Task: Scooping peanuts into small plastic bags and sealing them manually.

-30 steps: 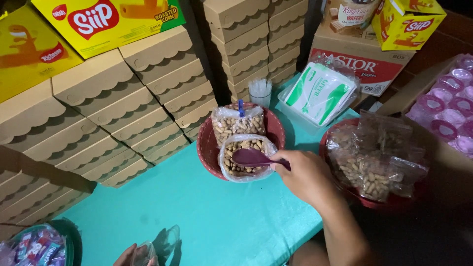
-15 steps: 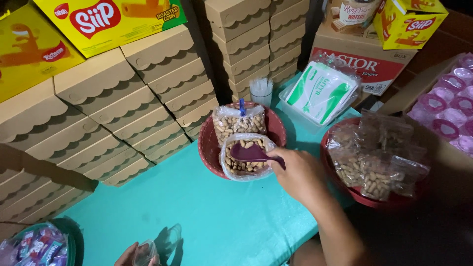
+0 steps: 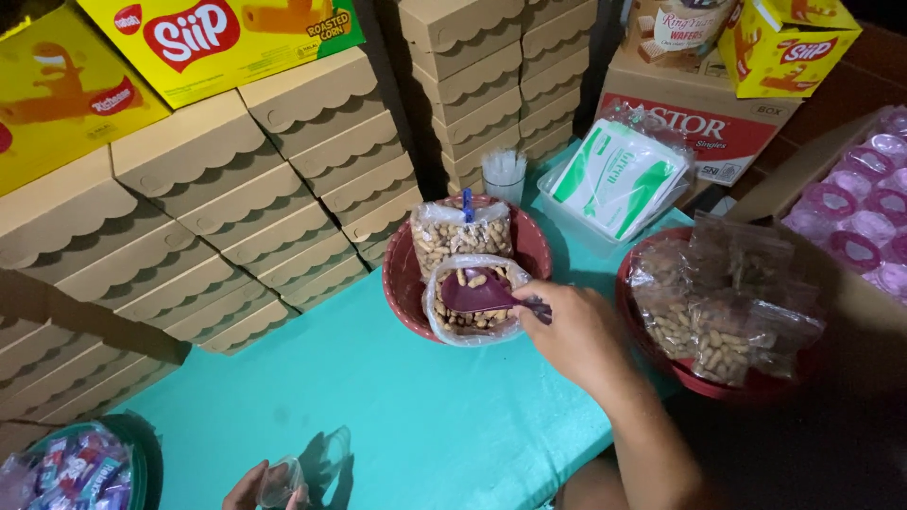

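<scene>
Far left, we see a green bowl of wrapped sweets (image 3: pixel 71 467) at the edge of the teal tabletop (image 3: pixel 397 416). Next, low down, our left hand (image 3: pixel 248 489) has its fingers closed on a small clear cup (image 3: pixel 281 480). Stacks of tan boxes (image 3: pixel 236 198) stand behind.

In the middle sits a red bowl (image 3: pixel 402 283) with an open bag of peanuts (image 3: pixel 468 307) in it, and a tied bag just behind. Our right hand (image 3: pixel 576 331) has its fingers pinched tight on the handle of a purple scoop (image 3: pixel 477 295), which rests inside the open bag.

We think we are at the scooping step. Next we would need to lift the scoop level, so no nuts fall, and bring scoop and cup together.

On the right, another red bowl (image 3: pixel 661 364) holds filled little bags.
</scene>
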